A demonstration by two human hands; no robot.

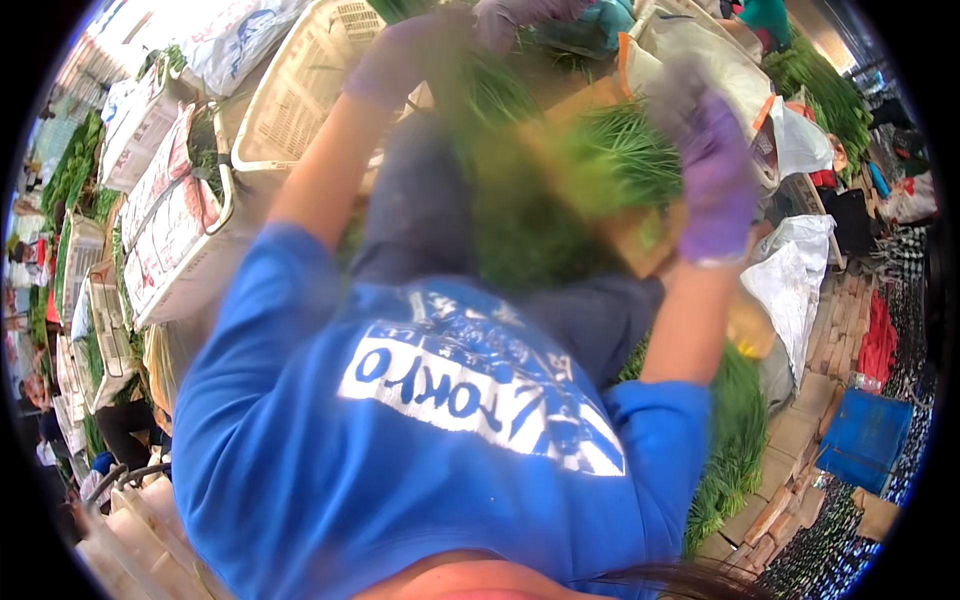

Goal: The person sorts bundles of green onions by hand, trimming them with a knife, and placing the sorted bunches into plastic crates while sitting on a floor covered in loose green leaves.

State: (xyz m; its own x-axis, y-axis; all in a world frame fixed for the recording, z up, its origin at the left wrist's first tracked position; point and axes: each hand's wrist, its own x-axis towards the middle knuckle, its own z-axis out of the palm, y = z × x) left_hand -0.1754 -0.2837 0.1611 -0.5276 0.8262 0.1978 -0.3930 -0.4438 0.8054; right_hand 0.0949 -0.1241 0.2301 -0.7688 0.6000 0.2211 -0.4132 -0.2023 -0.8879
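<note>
My left hand (400,62), in a purple glove, is raised at the top centre. It appears closed around a bunch of green chives (475,130), which hangs below it in a motion-blurred streak. My right hand (718,185), also gloved in purple, is up on the right beside a pile of chives (628,150). Its fingers are smeared by motion, so whether they hold anything does not show. The chive pile lies on a brown board or box (590,100) in front of my knees. More blurred greens cover the space between my legs.
White plastic crates (300,90) stand to the left, some with printed sacks. Another person's sleeve (520,18) reaches in at the top. Chives (735,440) lie by my right elbow. White sacks (795,280) and a blue bin (865,438) are on the right, over brick paving.
</note>
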